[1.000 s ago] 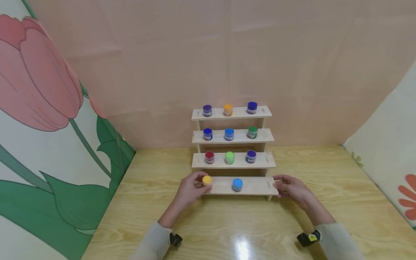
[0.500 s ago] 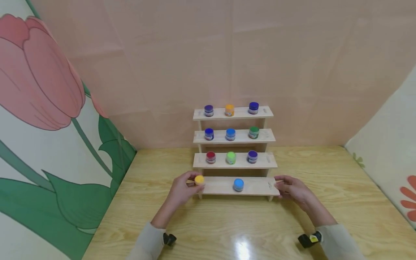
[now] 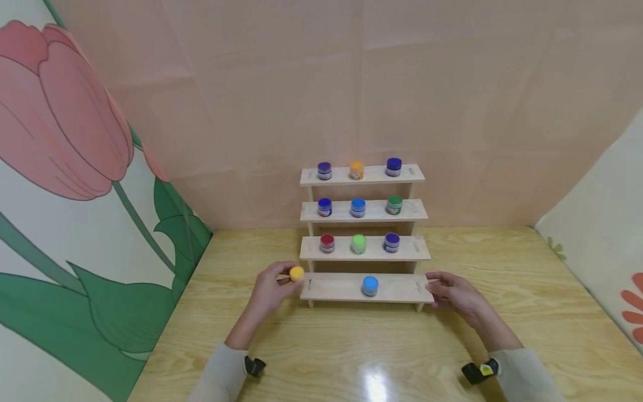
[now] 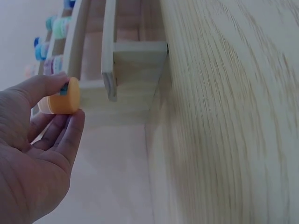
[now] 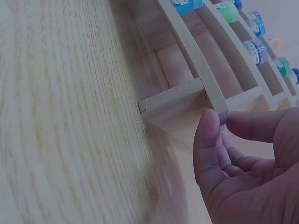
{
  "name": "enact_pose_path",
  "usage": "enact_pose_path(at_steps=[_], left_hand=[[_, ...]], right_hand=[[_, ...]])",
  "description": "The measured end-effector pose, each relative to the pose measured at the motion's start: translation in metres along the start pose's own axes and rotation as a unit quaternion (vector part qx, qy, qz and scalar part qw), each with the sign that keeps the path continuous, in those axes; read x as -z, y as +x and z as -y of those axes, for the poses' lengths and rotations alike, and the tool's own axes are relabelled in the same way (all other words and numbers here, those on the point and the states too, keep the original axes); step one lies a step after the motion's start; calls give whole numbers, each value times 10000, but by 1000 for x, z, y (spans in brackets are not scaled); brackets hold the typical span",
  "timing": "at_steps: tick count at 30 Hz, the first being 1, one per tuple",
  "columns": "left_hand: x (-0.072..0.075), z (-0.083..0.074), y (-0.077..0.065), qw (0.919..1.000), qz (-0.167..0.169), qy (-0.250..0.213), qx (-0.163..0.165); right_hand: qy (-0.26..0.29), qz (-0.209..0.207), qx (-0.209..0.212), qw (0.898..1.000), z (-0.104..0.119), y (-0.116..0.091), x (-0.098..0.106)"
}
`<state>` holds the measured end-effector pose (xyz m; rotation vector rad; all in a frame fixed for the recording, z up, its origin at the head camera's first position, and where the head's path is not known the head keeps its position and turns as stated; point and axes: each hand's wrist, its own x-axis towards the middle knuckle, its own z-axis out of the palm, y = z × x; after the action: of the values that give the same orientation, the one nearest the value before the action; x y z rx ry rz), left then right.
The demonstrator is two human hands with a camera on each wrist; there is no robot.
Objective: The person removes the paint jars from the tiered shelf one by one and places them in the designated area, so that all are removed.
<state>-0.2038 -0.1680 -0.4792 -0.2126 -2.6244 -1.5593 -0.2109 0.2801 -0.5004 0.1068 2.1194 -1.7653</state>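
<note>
My left hand [image 3: 269, 288] pinches a small paint jar [image 3: 297, 273] with a yellow-orange lid, just off the left end of the lowest board. Thumb and fingers lie on either side of the jar [image 4: 65, 97] in the left wrist view. At the other end my right hand [image 3: 456, 294] pinches the right corner of the bottom step of a wooden stepped display rack [image 3: 331, 287]; the right wrist view shows the thumb and a finger [image 5: 208, 135] at that board end. On this lowest step stands one light-blue paint jar [image 3: 370, 286].
Above, three more steps each bear three paint jars, among them a red-lidded jar [image 3: 327, 243], a light-green jar [image 3: 359, 244] and a dark-green jar [image 3: 394, 205]. The rack stands on a wood-grain table [image 3: 331, 346], with a pinkish backdrop [image 3: 271, 111] close behind.
My left hand has moved left with the yellow-lidded jar, from over the lowest step's left end to beside it. My right hand keeps its place at the right end.
</note>
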Motion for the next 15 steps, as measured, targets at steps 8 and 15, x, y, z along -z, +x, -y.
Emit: enact_pose_path(at_steps=[8,15], left_hand=[[10,12,5,9998,-135,-128,-75],[17,26,16,9998,-180,-53,-34]], right_hand=[[66,12,19,10000,-1,0,1],[118,57,38,9999,-2,1,0]])
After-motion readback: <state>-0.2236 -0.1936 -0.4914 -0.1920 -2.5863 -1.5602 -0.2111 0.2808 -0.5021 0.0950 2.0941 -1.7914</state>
